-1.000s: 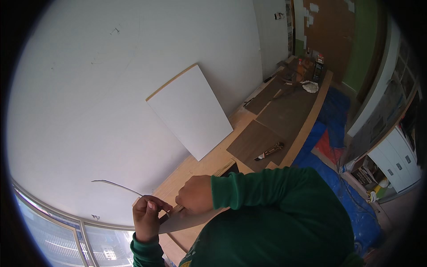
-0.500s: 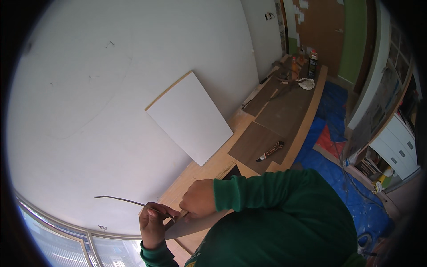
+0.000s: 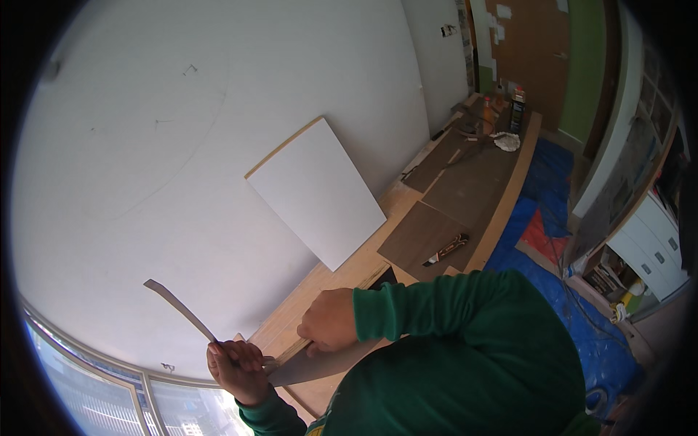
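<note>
L hand (image 3: 240, 372), at 7 o'clock in head view, is pinching a thin, bendy grey-brown strip (image 3: 180, 311) btwn thumb & curled fingers. Strip's free end is arcing up & out twd 8 o'clock, in front of pale wall (image 3: 182, 182); its other end is running into the fist, so grip detail there is partly hidden. R hand (image 3: 329, 320), approx 6 o'clock, is bending its fingers down at the edge of a board (image 3: 320, 368); can't tell if it's pinching anything, as the back of the hand is covering most of it. Board is lying slantwise at 6 o'clock, its grey-brown face showing below R hand & its near end sitting just beside L hand. Both arms are wearing green sleeves.

Light-wood bench (image 3: 356, 266) is stretching from 7 up to 2 o'clock. White panel (image 3: 320, 196) w/ wood-coloured top edge is leaning on the wall, nr centre. Utility knife (image 3: 446, 249), btwn 3 & 4 o'clock, is lying on a brown sheet (image 3: 413, 231). Farther off, approx 2 o'clock, orange bottle (image 3: 488, 116), dark can (image 3: 517, 110) & crumpled whitish item (image 3: 507, 142) are sitting on the bench. Blue sheeting (image 3: 552, 298) is covering floor btwn 3 & 4 o'clock; white drawers (image 3: 651, 251) are standing beyond, approx 3 o'clock.
</note>
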A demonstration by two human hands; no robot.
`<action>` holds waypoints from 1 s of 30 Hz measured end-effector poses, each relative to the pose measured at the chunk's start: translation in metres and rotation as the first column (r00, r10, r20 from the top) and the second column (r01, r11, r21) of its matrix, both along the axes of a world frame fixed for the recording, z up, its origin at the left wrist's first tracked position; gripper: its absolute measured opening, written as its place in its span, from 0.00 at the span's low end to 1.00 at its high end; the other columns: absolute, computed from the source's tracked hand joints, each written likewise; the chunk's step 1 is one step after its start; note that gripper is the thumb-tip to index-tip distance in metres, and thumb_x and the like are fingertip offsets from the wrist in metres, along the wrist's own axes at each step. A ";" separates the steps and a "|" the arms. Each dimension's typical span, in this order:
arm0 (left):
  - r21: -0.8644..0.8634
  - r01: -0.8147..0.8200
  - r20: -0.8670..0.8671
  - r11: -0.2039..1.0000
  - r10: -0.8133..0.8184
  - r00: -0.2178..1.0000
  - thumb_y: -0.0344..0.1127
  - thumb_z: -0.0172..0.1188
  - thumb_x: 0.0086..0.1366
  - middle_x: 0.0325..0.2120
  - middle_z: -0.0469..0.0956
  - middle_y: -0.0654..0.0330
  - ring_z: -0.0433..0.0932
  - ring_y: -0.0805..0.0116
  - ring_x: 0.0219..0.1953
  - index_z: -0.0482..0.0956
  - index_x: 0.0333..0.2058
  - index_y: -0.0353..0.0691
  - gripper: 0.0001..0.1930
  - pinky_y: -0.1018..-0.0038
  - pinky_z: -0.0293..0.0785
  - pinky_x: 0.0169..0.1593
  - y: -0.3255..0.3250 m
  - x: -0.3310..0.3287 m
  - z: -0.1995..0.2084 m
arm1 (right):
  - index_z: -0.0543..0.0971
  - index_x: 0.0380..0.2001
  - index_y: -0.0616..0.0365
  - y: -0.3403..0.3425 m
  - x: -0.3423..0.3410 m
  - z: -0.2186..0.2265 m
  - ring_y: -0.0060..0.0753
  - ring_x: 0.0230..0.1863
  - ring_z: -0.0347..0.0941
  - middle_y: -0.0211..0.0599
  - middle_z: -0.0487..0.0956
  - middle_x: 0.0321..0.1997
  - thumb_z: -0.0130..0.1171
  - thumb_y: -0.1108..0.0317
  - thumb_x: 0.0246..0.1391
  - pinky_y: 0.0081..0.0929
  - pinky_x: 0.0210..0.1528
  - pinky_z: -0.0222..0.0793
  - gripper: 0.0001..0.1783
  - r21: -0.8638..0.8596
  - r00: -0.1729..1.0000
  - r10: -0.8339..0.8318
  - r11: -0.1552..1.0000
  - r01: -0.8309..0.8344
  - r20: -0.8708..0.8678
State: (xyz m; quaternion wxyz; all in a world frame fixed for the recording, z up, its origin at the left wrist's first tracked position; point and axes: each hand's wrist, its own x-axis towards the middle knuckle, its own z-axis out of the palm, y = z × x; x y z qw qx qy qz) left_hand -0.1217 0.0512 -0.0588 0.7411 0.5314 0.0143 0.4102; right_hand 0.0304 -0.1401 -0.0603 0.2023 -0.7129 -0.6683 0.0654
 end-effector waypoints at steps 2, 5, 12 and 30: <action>-0.008 -0.059 0.016 0.998 0.059 0.998 0.48 0.47 0.83 0.13 0.64 0.67 0.57 0.78 0.11 0.67 0.27 0.44 0.23 0.76 0.55 0.16 0.001 0.000 0.001 | 0.84 0.32 0.61 0.001 0.002 0.000 0.57 0.35 0.84 0.47 0.84 0.29 0.62 0.46 0.62 0.51 0.40 0.80 0.24 -0.003 1.000 0.011 1.000 -0.011 0.021; -0.024 -0.130 0.110 0.991 0.132 0.985 0.48 0.46 0.83 0.13 0.60 0.68 0.54 0.79 0.12 0.64 0.26 0.45 0.23 0.76 0.53 0.17 0.008 0.000 0.007 | 0.84 0.32 0.60 0.001 0.003 0.000 0.57 0.36 0.84 0.47 0.84 0.30 0.61 0.46 0.62 0.51 0.40 0.80 0.24 0.000 0.999 0.007 1.000 -0.007 0.031; 0.339 -0.054 -0.076 0.939 0.084 0.994 0.57 0.48 0.81 0.21 0.77 0.57 0.74 0.68 0.20 0.73 0.34 0.37 0.26 0.72 0.73 0.27 0.011 0.004 0.007 | 0.85 0.33 0.60 0.002 0.004 0.003 0.57 0.37 0.84 0.47 0.85 0.31 0.62 0.47 0.62 0.52 0.41 0.80 0.24 -0.020 1.000 -0.020 1.000 0.020 -0.007; 0.132 0.609 -0.572 0.782 -0.442 0.691 0.52 0.57 0.77 0.35 0.81 0.50 0.81 0.54 0.43 0.76 0.41 0.36 0.21 0.54 0.77 0.53 0.038 -0.015 0.016 | 0.88 0.38 0.60 0.003 0.002 -0.002 0.58 0.44 0.84 0.48 0.87 0.37 0.66 0.44 0.59 0.51 0.48 0.79 0.26 -0.044 0.999 -0.043 0.998 0.042 -0.030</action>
